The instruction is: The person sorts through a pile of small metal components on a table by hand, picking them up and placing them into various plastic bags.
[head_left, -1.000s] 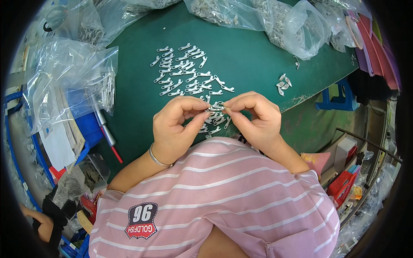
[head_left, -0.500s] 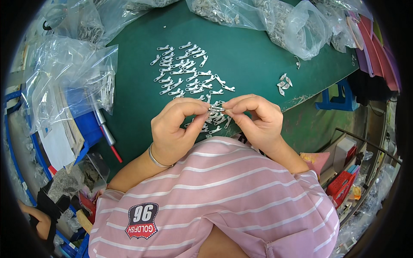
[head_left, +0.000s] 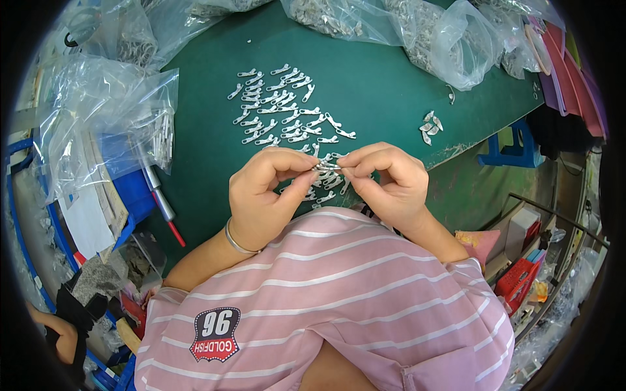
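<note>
Between the fingertips of both hands is a small silver metal part (head_left: 328, 167), raised over the table. My left hand (head_left: 267, 189) pinches its left end with thumb and forefinger. The right end is held the same way by my right hand (head_left: 394, 186). Fingertips cover much of the part, so its full shape is hidden. Many similar slim metal pieces (head_left: 308, 93), with a slot or hole at one end, lie spread beyond my hands. More of these pieces (head_left: 326, 197) lie on the table below the held part.
The green tabletop (head_left: 378, 85) has a small group of curved metal pieces (head_left: 428, 128) at right. Clear bags of metal parts (head_left: 417, 39) line its far edge. At left are a plastic bag (head_left: 98, 117), a blue bin (head_left: 134, 195) and a red-tipped tool (head_left: 163, 205). A blue stool (head_left: 512, 146) stands right.
The held metal part has shifted and turned very slightly between my fingertips. Both hands otherwise keep their places, and the pieces on the table lie as before.
</note>
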